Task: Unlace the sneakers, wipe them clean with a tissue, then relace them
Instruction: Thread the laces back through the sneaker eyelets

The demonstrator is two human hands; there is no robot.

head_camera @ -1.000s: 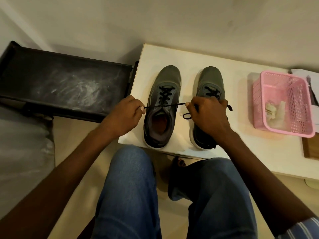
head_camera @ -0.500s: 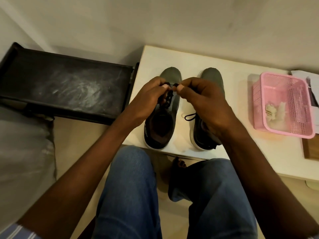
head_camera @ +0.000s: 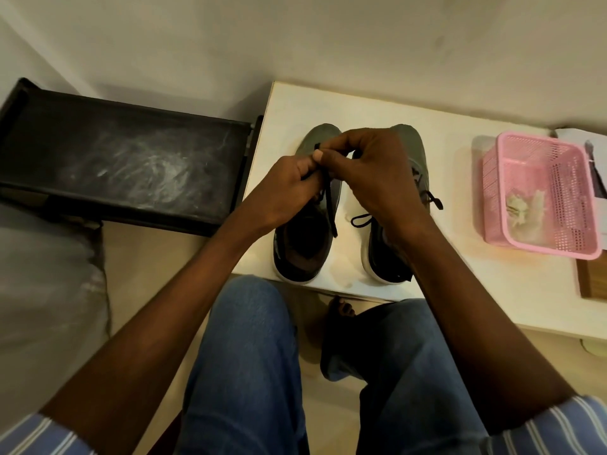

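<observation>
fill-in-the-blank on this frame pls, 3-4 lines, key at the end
1. Both hands pinch a black ____ above the left sneaker.
2. The basket on the table is ____ in colour.
3. Crumpled ____ lies in the basket.
4. The left hand and right hand meet over the ____ of the two sneakers.

Missing words: lace; pink; tissue; left

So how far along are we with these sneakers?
Late stage, by the look of it. Used tissue lies in the pink basket, so wiping seems done. The right sneaker shows a bow. Both hands, left and right, pinch the left sneaker's lace; tying it remains.
</observation>
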